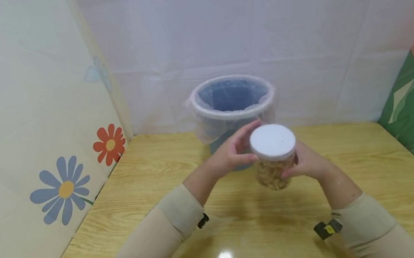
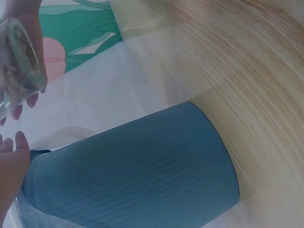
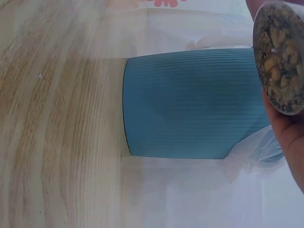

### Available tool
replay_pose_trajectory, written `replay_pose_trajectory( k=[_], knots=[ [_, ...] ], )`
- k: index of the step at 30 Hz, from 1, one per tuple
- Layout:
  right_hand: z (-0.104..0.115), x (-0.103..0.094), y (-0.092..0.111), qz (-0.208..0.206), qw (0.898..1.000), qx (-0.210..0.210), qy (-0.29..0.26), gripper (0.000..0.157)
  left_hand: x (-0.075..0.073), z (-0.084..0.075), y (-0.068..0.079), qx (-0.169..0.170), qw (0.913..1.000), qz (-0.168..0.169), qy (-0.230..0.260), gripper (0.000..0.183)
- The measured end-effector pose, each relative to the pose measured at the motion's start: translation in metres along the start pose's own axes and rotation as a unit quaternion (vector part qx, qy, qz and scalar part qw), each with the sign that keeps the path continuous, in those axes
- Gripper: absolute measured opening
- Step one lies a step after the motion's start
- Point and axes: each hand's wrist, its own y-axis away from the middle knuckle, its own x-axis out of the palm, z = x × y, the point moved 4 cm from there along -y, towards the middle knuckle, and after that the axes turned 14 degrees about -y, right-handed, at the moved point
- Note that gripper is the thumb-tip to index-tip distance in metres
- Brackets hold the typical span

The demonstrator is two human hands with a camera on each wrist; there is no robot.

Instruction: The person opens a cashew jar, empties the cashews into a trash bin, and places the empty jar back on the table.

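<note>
A clear jar (image 1: 273, 172) with a white lid (image 1: 273, 141) holds many small tan pieces, too blurred to name. My right hand (image 1: 307, 161) grips the jar's side and holds it above the table, with the thumb across its front. In the right wrist view the jar's base (image 3: 281, 59) faces the camera, and the right hand (image 3: 287, 135) wraps its side. My left hand (image 1: 231, 154) is at the lid's left side, fingers spread and thumb near the rim. In the left wrist view, a gap shows between the left hand (image 2: 12, 166) and the jar (image 2: 19, 66).
Behind the hands stands a blue ribbed bin (image 2: 133, 166), lined with a clear plastic bag and topped by a white rim ring (image 1: 228, 115). It stands on the wood-grain table (image 1: 164, 165), close to the white back sheet (image 1: 310, 45). Flower-printed sheets flank both sides.
</note>
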Motion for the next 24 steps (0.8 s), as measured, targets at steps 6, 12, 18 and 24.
replay_pose_trajectory(
  k=[6,12,18,24],
  knots=[
    [0.0018,0.0006,0.0005,0.035,0.999,-0.005,-0.028,0.088,0.0005,-0.0025,-0.0008,0.045,0.9978,0.026,0.040,0.106],
    [0.0015,0.0056,-0.0001,0.081,0.995,-0.003,-0.057,0.085,0.0039,-0.0049,-0.0048,0.065,0.9945,0.048,0.067,0.105],
    [-0.0011,0.0089,-0.0020,0.104,0.992,0.002,-0.068,0.084,0.0070,-0.0049,-0.0056,0.060,0.9946,0.053,0.066,0.110],
    [-0.0031,0.0080,-0.0032,0.073,0.996,0.023,-0.053,0.087,0.0085,-0.0039,-0.0066,0.050,0.9972,0.044,0.036,0.111]
  ],
)
